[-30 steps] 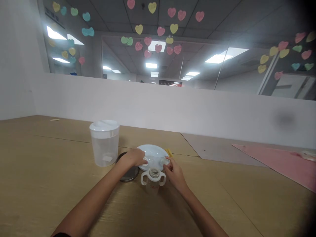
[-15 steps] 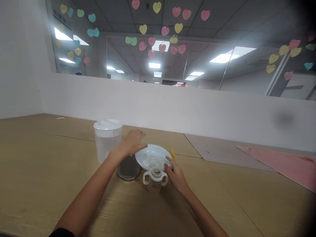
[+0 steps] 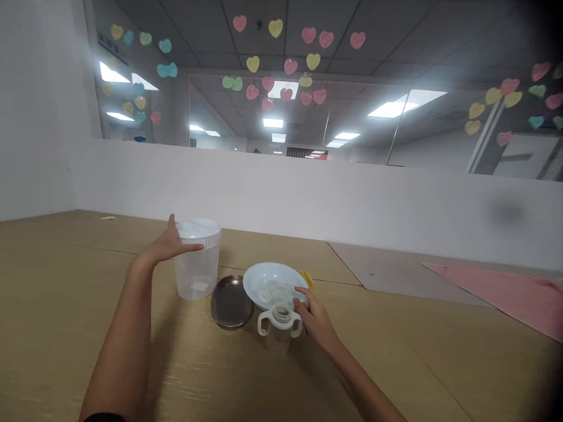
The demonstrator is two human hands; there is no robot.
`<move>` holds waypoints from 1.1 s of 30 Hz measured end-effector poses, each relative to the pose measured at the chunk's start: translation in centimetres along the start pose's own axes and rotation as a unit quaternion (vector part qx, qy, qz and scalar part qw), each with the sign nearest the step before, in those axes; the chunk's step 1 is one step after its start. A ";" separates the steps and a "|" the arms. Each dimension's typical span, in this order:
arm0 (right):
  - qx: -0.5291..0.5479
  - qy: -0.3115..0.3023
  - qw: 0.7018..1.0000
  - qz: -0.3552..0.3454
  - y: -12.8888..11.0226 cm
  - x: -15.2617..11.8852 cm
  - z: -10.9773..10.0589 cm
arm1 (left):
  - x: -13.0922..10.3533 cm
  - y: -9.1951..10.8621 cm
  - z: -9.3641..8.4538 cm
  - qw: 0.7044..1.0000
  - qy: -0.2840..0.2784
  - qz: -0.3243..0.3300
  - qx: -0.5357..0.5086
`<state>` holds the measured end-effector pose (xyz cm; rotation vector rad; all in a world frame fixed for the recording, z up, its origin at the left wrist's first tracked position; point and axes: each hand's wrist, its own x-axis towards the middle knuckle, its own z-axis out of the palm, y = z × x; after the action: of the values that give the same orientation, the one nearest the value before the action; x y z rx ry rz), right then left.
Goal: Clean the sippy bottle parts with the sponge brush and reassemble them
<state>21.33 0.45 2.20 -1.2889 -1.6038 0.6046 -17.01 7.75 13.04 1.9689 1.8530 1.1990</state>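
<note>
A tall translucent plastic container (image 3: 197, 272) with a white lid stands at left centre. My left hand (image 3: 165, 243) is at its upper left side, fingers spread, thumb across the front below the lid; firm contact cannot be told. My right hand (image 3: 315, 316) has thumb and index finger bent round the right edge of a clear plastic piece (image 3: 281, 290), apparently gripping it. This piece overlaps the white bowl (image 3: 257, 274) behind. Just below stands a small uncapped bottle (image 3: 279, 337) with two white handles, its mouth upward.
A round dark metal tray (image 3: 231, 302) lies between the container and the bowl. Yellow strips (image 3: 308, 279) stick out behind the bowl. Further right are a grey sheet (image 3: 391, 272) and a pink cloth (image 3: 497, 290). A white wall (image 3: 281, 199) closes off the table's back.
My left hand has swung left from above the tray to the container's side, uncovering the tray. My right hand has stayed beside the bottle. The view has shifted slightly.
</note>
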 end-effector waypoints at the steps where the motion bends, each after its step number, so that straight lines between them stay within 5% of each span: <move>1: 0.000 -0.001 1.000 0.002 0.0 0.0 0.0 | 0.1 0.2 0.3 1.000 -0.002 -0.004 -0.019; 7: 0.004 -0.017 1.000 0.017 -0.2 -0.1 -0.2 | 0.5 1.6 1.8 0.997 0.057 -0.029 -0.048; 15: -0.001 -0.030 0.999 0.024 -0.5 0.0 -0.5 | -0.4 6.7 3.2 0.975 0.134 0.157 0.078; 22: 0.004 -0.035 0.999 0.016 -0.4 0.0 -0.4 | -1.7 9.3 3.9 0.928 0.093 0.340 0.125; 28: -0.007 -0.044 0.999 0.019 -0.6 0.0 -0.4 | -1.9 10.1 5.1 0.917 0.090 0.371 0.116; 33: -0.018 -0.051 0.998 0.036 -0.5 -0.1 -0.2 | -1.9 9.9 4.7 0.938 0.066 0.339 -0.015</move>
<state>21.26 0.20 2.65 -1.3662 -1.6634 0.7005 -6.28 5.83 15.33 2.6711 1.1974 1.5367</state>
